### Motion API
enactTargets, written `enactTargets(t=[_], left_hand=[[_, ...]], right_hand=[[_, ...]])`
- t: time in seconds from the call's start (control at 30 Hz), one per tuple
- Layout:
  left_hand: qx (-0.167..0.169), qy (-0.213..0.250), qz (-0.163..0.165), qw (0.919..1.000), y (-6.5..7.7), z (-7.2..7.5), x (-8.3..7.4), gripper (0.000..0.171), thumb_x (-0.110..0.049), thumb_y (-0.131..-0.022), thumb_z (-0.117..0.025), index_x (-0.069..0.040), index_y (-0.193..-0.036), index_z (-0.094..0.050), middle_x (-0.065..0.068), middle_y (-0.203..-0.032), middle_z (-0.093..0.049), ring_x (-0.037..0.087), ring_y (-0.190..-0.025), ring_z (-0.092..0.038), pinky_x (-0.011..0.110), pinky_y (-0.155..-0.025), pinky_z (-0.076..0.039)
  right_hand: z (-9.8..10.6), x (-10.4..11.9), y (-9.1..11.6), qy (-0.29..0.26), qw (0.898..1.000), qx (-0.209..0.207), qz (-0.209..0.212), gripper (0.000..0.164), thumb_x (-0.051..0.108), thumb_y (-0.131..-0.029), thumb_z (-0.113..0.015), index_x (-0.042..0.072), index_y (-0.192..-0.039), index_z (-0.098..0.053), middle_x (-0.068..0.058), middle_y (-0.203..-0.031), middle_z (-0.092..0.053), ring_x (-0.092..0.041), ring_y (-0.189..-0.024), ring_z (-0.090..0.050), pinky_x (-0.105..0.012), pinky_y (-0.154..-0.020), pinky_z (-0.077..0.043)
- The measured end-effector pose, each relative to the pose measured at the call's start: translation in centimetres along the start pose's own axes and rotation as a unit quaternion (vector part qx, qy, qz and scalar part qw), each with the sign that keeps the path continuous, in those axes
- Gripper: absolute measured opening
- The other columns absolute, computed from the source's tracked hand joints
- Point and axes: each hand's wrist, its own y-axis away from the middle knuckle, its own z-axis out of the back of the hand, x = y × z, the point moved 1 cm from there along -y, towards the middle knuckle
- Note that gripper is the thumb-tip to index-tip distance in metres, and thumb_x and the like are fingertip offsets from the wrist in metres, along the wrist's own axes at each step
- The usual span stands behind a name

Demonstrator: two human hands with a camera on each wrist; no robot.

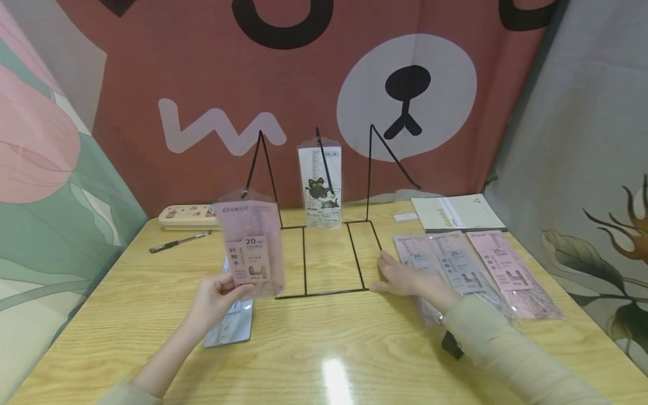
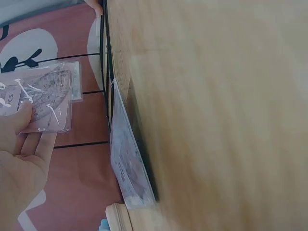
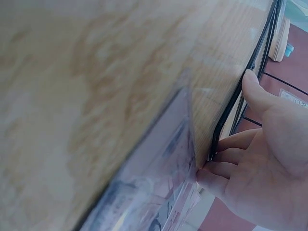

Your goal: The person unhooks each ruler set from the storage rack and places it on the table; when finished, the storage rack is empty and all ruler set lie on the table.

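Observation:
My left hand [image 1: 215,298] pinches the lower edge of a pink ruler set [image 1: 250,247] in clear packaging, thumb in front and fingers behind. The pack stands upright, its top overlapping the left prong of a black wire display rack [image 1: 334,292]. A pale packet [image 1: 235,326] lies on the table beneath this hand, partly hidden. At the rack's front right corner, my right hand [image 1: 405,275] holds the wire frame, thumb on the front bar and fingers at the side. A ruler set with black cats [image 1: 320,185] hangs on the middle prong.
Several packaged ruler sets [image 1: 458,264] lie to the right, partly behind the right forearm. Behind them are a notebook [image 1: 458,214] and a white eraser-like block [image 1: 405,217]. A pen [image 1: 179,242] and a pencil case [image 1: 187,217] lie at the back left. A small black object [image 1: 452,345] sits beneath the right sleeve.

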Motion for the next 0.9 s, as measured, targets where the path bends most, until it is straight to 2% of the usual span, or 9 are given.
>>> enactTargets(t=[0.13,0.23,0.33,0.43,0.53,0.63,0.73,0.83,0.9], left_hand=[[-0.008,0.008,-0.045,0.9989,1.4,0.3,-0.6,0.025,0.01,-0.079,-0.065,0.01,-0.104,-0.065,0.023,-0.096,-0.069,-0.003,-0.082,-0.067,0.022,-0.066,-0.058],[-0.016,0.022,-0.069,0.9972,2.4,1.0,-1.3,0.027,0.013,-0.077,-0.065,0.008,-0.103,-0.066,0.006,-0.097,-0.073,-0.002,-0.082,-0.068,0.023,-0.066,-0.058],[-0.04,0.033,-0.069,0.9962,3.1,2.4,-1.8,0.032,0.015,-0.077,-0.065,0.001,-0.105,-0.068,-0.015,-0.097,-0.072,-0.002,-0.081,-0.069,0.02,-0.066,-0.057],[-0.096,0.026,-0.047,0.9939,3.6,4.3,-2.0,0.033,0.018,-0.076,-0.064,-0.003,-0.1,-0.071,-0.023,-0.091,-0.071,-0.003,-0.077,-0.069,0.014,-0.063,-0.055],[-0.154,-0.026,-0.008,0.9877,4.2,6.7,-1.8,0.028,0.014,-0.077,-0.067,-0.007,-0.093,-0.072,-0.026,-0.082,-0.07,-0.005,-0.069,-0.067,0.01,-0.056,-0.051],[-0.164,-0.069,0.042,0.9831,5.0,8.9,-1.4,0.028,0.007,-0.081,-0.067,-0.019,-0.091,-0.073,-0.03,-0.077,-0.068,-0.006,-0.064,-0.066,0.011,-0.051,-0.049],[-0.128,-0.08,0.101,0.9834,5.7,10.7,-0.6,0.028,-0.002,-0.087,-0.064,-0.028,-0.091,-0.07,-0.03,-0.075,-0.067,-0.005,-0.062,-0.066,0.015,-0.054,-0.053],[-0.072,-0.09,0.183,0.9764,6.4,11.9,0.3,0.014,-0.013,-0.091,-0.062,-0.015,-0.103,-0.069,-0.026,-0.076,-0.07,-0.001,-0.064,-0.067,0.021,-0.055,-0.055],[-0.033,-0.095,0.245,0.9642,6.7,12.3,1.0,0.029,-0.021,-0.093,-0.061,0.002,-0.112,-0.065,-0.02,-0.077,-0.072,0.001,-0.065,-0.066,0.023,-0.057,-0.055]], right_hand=[[0.0,0.0,0.0,0.004,1.0,-0.001,0.001,0.082,0.043,-0.095,-0.05,-0.015,-0.143,-0.017,-0.033,-0.152,-0.003,-0.044,-0.142,-0.008,-0.052,-0.117,-0.013],[-0.1,0.0,0.0,0.003,1.0,0.001,0.0,0.082,0.043,-0.095,-0.05,-0.015,-0.143,-0.018,-0.032,-0.152,-0.003,-0.044,-0.142,-0.008,-0.052,-0.117,-0.013],[-0.1,0.0,0.0,-0.001,1.0,0.001,0.004,0.082,0.043,-0.096,-0.05,-0.016,-0.143,-0.018,-0.033,-0.152,-0.003,-0.045,-0.142,-0.009,-0.054,-0.117,-0.013],[-0.1,0.0,0.0,-0.004,1.0,0.003,0.001,0.081,0.042,-0.096,-0.05,-0.015,-0.143,-0.017,-0.032,-0.152,-0.002,-0.044,-0.142,-0.008,-0.053,-0.117,-0.013],[-0.2,0.0,0.0,-0.004,1.0,0.005,-0.002,0.081,0.042,-0.095,-0.05,-0.014,-0.144,-0.017,-0.032,-0.153,-0.002,-0.044,-0.143,-0.008,-0.053,-0.117,-0.013],[-0.2,0.0,0.0,-0.004,1.0,0.004,-0.001,0.081,0.042,-0.095,-0.05,-0.014,-0.143,-0.017,-0.032,-0.152,-0.002,-0.044,-0.142,-0.008,-0.053,-0.117,-0.014],[0.0,0.1,0.0,-0.005,1.0,0.002,-0.001,0.081,0.042,-0.095,-0.05,-0.014,-0.144,-0.018,-0.032,-0.153,-0.002,-0.044,-0.142,-0.009,-0.054,-0.116,-0.014],[0.0,0.1,0.1,-0.006,1.0,0.001,0.0,0.081,0.042,-0.095,-0.05,-0.014,-0.143,-0.018,-0.032,-0.153,-0.002,-0.045,-0.142,-0.009,-0.054,-0.116,-0.014],[0.0,0.1,0.1,-0.007,1.0,0.001,0.002,0.081,0.042,-0.096,-0.05,-0.015,-0.143,-0.018,-0.033,-0.152,-0.002,-0.045,-0.142,-0.009,-0.054,-0.116,-0.014]])
